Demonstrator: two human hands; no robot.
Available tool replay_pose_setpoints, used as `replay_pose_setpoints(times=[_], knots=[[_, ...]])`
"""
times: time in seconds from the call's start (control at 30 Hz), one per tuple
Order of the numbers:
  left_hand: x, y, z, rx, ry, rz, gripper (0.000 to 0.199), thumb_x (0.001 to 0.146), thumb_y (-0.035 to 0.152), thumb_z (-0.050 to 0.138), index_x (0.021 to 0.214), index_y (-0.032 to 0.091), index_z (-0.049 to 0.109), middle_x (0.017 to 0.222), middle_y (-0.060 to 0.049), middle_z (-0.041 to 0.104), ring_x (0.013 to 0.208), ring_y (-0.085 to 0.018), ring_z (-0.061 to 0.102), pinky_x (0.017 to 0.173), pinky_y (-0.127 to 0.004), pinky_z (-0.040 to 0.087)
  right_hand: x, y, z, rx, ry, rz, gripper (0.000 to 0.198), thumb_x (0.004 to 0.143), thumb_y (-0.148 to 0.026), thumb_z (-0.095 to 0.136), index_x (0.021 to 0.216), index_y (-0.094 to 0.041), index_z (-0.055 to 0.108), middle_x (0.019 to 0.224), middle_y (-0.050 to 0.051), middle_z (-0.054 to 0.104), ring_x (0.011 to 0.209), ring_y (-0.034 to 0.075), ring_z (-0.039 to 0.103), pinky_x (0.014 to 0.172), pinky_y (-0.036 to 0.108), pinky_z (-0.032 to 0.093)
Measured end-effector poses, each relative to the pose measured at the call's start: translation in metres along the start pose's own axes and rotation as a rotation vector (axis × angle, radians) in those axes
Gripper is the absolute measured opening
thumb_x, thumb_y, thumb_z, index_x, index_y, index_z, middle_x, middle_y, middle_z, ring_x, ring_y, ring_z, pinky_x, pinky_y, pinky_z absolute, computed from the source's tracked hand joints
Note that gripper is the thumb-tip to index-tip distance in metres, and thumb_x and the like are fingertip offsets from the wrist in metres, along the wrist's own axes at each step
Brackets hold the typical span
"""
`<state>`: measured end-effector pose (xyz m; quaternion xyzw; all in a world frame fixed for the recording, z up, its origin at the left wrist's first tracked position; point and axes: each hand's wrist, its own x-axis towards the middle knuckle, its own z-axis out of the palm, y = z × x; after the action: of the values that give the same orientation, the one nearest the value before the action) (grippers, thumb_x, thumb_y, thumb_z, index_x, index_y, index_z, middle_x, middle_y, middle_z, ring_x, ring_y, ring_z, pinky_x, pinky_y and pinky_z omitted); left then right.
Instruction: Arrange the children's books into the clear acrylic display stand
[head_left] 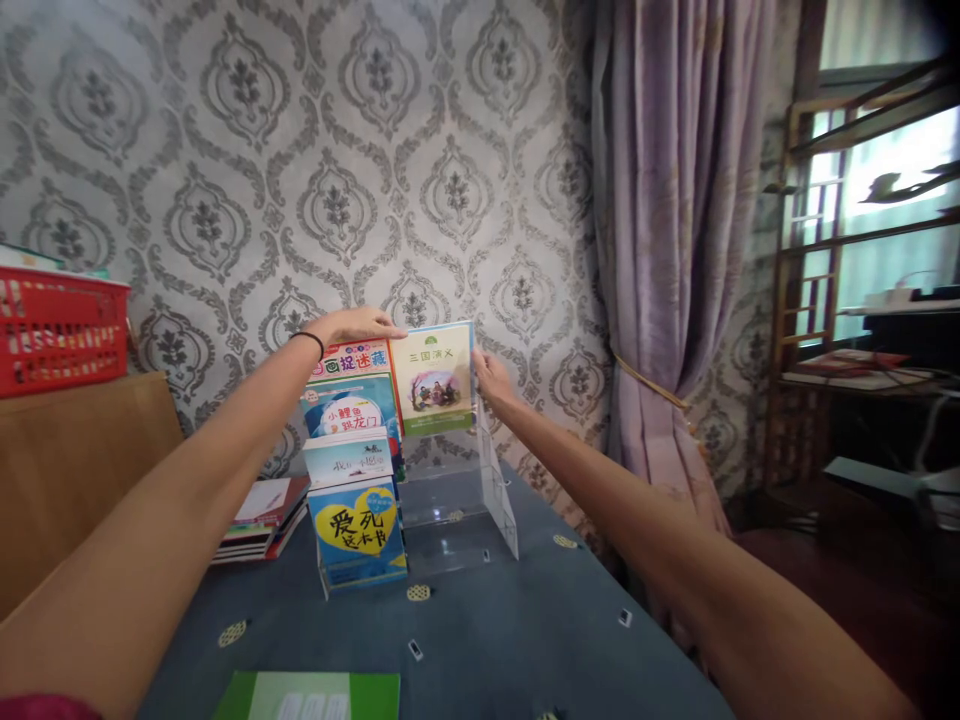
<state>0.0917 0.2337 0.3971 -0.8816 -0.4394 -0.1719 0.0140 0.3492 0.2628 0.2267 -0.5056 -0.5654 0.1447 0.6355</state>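
Note:
A book with a cream and green cover (433,378) stands upright in the top right part of a clear tiered book rack (496,490). My left hand (358,324), wearing a black band at the wrist, has its fingers closed at the book's upper left corner. At the book's right edge, my right hand (493,380) is closed on it, fingers partly hidden. The rack's left column holds a picture book with red lettering (358,358), a blue book (352,405), a pale book (349,460) and a blue book with a yellow heart (358,530).
A green book (375,695) lies at the near edge of the blue-grey tablecloth (480,640). Stacked books (262,510) sit left of the rack. Farther left, a red basket (64,325) rests on a wooden box (82,470). A curtain (667,220) hangs at right.

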Motion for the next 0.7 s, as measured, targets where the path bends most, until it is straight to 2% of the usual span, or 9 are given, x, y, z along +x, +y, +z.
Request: replay_pose_setpoints(times=[0.1, 0.17, 0.3, 0.43, 0.57, 0.7], knots=[[-0.003, -0.004, -0.002, -0.120, -0.143, -0.062, 0.047, 0.053, 0.046, 0.079, 0.092, 0.021, 0.071, 0.084, -0.005, 0.075, 0.071, -0.023, 0.065, 0.062, -0.030, 0.045, -0.004, 0.004, -0.002, -0.002, 0.001, -0.013, 0.033, 0.097, -0.039, 0.061, 0.121, -0.016, 0.063, 0.122, 0.008, 0.064, 0.104, 0.024, 0.065, 0.089, 0.044, 0.056], [-0.004, -0.007, -0.002, -0.196, -0.201, -0.096, 0.042, 0.050, 0.037, 0.079, 0.087, 0.020, 0.070, 0.075, -0.004, 0.073, 0.062, -0.022, 0.063, 0.056, -0.030, 0.043, -0.006, 0.007, -0.003, -0.010, 0.015, -0.018, 0.032, 0.098, -0.041, 0.060, 0.118, -0.017, 0.063, 0.119, 0.007, 0.065, 0.102, 0.023, 0.065, 0.088, 0.043, 0.056], [-0.001, -0.015, 0.000, -0.189, -0.139, -0.075, 0.025, 0.050, 0.026, 0.075, 0.074, 0.019, 0.070, 0.061, -0.002, 0.067, 0.051, -0.019, 0.057, 0.049, -0.029, 0.041, -0.006, 0.015, -0.005, -0.034, 0.050, -0.033, 0.038, 0.100, -0.051, 0.048, 0.095, -0.017, 0.065, 0.098, 0.007, 0.068, 0.093, 0.022, 0.064, 0.086, 0.040, 0.051], [0.003, -0.020, 0.003, -0.194, -0.112, -0.051, 0.022, 0.054, 0.023, 0.072, 0.076, 0.018, 0.072, 0.062, -0.002, 0.068, 0.053, -0.021, 0.059, 0.050, -0.030, 0.042, -0.005, 0.023, -0.006, -0.059, 0.080, -0.051, 0.048, 0.095, -0.062, 0.038, 0.077, -0.023, 0.060, 0.082, 0.008, 0.068, 0.088, 0.028, 0.062, 0.081, 0.039, 0.047], [0.004, -0.022, 0.005, -0.207, -0.102, -0.048, 0.020, 0.055, 0.022, 0.074, 0.074, 0.018, 0.073, 0.062, -0.003, 0.068, 0.053, -0.020, 0.059, 0.050, -0.030, 0.043, -0.007, 0.029, -0.007, -0.093, 0.106, -0.066, 0.053, 0.091, -0.066, 0.036, 0.082, -0.022, 0.063, 0.086, 0.011, 0.070, 0.088, 0.030, 0.063, 0.081, 0.041, 0.047], [-0.001, -0.022, -0.003, -0.223, -0.134, -0.088, 0.022, 0.053, 0.024, 0.079, 0.074, 0.018, 0.075, 0.063, -0.004, 0.070, 0.054, -0.021, 0.062, 0.052, -0.030, 0.044, -0.012, 0.024, -0.011, -0.120, 0.145, -0.122, 0.054, 0.091, -0.062, 0.038, 0.101, -0.016, 0.066, 0.105, 0.017, 0.069, 0.102, 0.033, 0.061, 0.090, 0.045, 0.046]])
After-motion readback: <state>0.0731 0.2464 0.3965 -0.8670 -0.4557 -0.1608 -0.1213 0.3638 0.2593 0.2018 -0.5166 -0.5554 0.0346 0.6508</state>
